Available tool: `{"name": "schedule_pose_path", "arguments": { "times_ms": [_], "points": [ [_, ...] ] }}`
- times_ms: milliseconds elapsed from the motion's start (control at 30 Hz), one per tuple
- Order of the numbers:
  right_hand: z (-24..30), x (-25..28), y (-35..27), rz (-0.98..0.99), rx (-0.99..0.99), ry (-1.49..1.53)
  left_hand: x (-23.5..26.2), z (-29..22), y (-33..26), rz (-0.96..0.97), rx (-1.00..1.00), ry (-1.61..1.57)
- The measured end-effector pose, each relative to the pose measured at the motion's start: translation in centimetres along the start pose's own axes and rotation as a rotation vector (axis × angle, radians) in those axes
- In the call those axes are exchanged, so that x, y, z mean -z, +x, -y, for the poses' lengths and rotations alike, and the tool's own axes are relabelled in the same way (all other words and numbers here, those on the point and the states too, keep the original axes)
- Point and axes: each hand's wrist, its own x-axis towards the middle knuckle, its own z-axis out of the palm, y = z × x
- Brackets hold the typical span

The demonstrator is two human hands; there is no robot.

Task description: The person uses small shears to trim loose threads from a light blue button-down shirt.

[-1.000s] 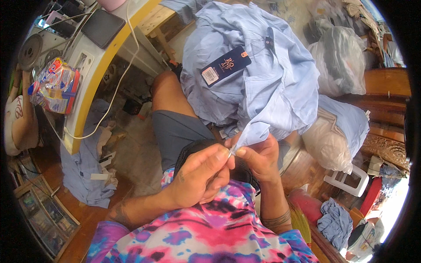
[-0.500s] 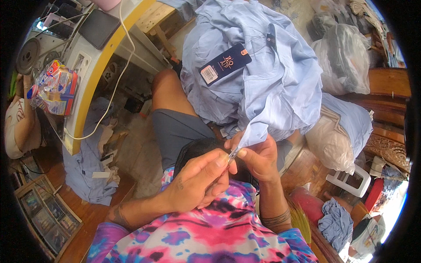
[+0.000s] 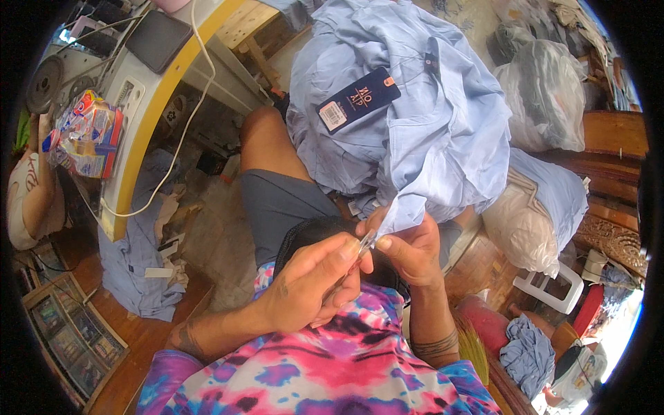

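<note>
A light blue garment point(image 3: 443, 138) lies bunched over my lap and knees, with a dark swing tag point(image 3: 360, 101) hanging on top of it. One narrow end of the cloth comes down toward me, pinched between the thumb and fingers of my right hand point(image 3: 413, 254). Closed right beside it, my left hand point(image 3: 311, 280) grips a small shiny metal tool point(image 3: 367, 242) whose tip meets the cloth edge. Its handle is hidden in my fingers, so I cannot tell its exact kind.
A yellow-edged table point(image 3: 151, 114) on the left bears a black phone-like slab point(image 3: 158, 40), a snack packet point(image 3: 90, 131) and a white cable point(image 3: 187, 121). At right are clear plastic bags point(image 3: 543, 97) of clothes, a white stool point(image 3: 553, 289) and carved wooden furniture point(image 3: 612, 238). Another person sits at far left.
Both hands stay nearly in place. The metal tool's tip shows a little more at the cloth edge, and the garment with its tag has shifted slightly.
</note>
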Motion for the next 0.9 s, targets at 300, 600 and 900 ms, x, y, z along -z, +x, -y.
{"name": "schedule_pose_path", "arguments": {
  "times_ms": [300,600,900],
  "points": [
    [1.1,-0.4,-0.2,-0.032,0.000,-0.132,0.2,-0.1,0.1,-0.004,-0.032,-0.028],
    [1.2,-0.1,-0.3,-0.025,0.015,-0.182,-0.3,0.3,0.6,-0.084,-0.113,0.176],
    [1.4,-0.2,-0.1,0.095,-0.086,-0.192,0.1,-2.0,0.4,-0.123,-0.223,0.179]
  ]
}}
